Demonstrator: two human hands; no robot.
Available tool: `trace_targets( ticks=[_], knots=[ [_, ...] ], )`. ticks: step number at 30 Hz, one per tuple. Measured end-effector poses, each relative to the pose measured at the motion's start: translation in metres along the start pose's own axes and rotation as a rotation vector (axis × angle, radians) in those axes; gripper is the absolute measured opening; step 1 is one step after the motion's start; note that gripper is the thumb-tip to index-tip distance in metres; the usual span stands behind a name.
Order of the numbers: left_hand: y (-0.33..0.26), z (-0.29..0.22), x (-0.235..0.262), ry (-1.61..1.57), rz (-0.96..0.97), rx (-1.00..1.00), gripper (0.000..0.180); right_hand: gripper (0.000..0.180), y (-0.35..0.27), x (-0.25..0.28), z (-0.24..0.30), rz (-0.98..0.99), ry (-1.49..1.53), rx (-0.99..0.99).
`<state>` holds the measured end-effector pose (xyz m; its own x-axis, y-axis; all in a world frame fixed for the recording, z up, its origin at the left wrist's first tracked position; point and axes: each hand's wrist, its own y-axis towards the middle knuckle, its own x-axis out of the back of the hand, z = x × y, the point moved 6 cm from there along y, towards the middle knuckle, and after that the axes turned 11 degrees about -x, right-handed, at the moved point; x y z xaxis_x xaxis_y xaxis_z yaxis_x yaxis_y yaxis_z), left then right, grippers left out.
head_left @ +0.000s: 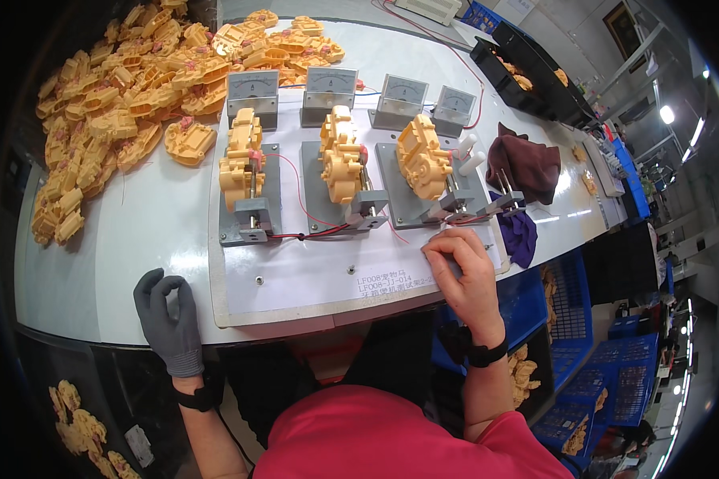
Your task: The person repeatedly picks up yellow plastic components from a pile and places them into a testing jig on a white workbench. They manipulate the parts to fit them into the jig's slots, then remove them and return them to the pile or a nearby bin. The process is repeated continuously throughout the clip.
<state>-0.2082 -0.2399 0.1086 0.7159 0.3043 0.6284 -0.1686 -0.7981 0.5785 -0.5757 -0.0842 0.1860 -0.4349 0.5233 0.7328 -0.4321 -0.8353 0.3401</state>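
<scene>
Three yellow plastic housings are held upright in grey fixtures on a white board (295,291): the left housing (240,164), the middle housing (343,164) and the right housing (423,164). The bare right hand (469,279) is placed near the board's right end, below the right housing and apart from it, just in front of the metal clamp block (454,209). Its fingers are curled, with the thumb brought near the index finger; whether anything is pinched there cannot be told. The grey-gloved left hand (170,323) is rested at the table's near edge, left of the board, fingers loosely bent, well apart from the housings. Behind the fixtures, four meters (252,86) are lined up.
</scene>
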Motion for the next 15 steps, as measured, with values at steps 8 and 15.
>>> trace_targets(
  ticks=[8,15],
  knots=[
    [0.0001,-0.0008,-0.001,-0.014,0.005,-0.026,0.01,0.008,-0.0006,0.0,-0.0008,0.0,-0.009,0.002],
    [-0.0001,-0.0001,-0.0007,-0.109,0.012,0.024,0.01,0.008,-0.0011,-0.0005,-0.0013,0.001,0.031,-0.028]
  ],
)
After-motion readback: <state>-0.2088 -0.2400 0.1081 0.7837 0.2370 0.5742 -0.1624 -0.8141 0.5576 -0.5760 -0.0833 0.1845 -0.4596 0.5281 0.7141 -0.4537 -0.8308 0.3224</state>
